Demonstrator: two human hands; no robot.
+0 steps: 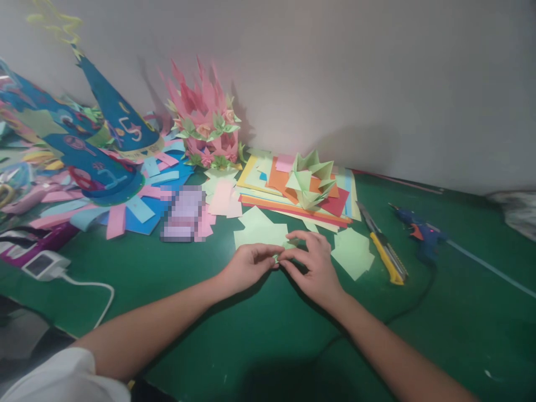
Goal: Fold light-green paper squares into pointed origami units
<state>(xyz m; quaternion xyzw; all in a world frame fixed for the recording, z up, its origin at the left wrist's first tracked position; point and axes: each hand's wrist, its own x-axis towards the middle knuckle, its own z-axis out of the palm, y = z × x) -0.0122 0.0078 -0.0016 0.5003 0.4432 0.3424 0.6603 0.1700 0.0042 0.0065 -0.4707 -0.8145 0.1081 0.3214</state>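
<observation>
Both my hands meet over the green table, pinching a small piece of light green paper between them. My left hand grips its left side with thumb and forefinger. My right hand has its thumb and fingers closed on the right side, and much of the piece is hidden by the fingers. Just behind them lie loose light green paper sheets. More green squares rest right of my right hand. A folded green paper crown shape stands on a stack of coloured paper.
To the right lie a yellow utility knife, blade out, and a blue glue gun with its cord. Leftward are a pink paper crown, blue cone hats, a blurred-out phone and a white charger with cable.
</observation>
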